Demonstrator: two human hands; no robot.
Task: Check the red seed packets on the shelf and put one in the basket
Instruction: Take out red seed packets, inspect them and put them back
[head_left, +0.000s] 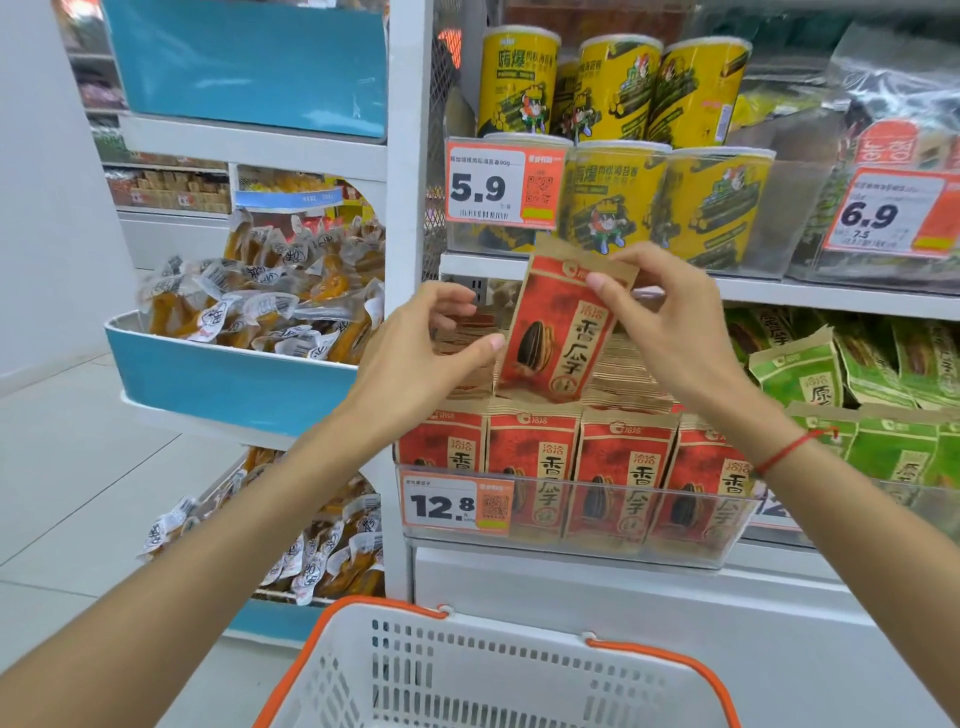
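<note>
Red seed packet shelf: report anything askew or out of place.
One red paper seed packet is out of the row, tilted above the upright red packets behind the clear shelf guard, pinched by the right hand and left hand. Nothing looks torn or spilled.

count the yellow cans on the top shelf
7 show: three in the upper row, one partly hidden between them, and three in the lower row. More may stand behind.
</note>
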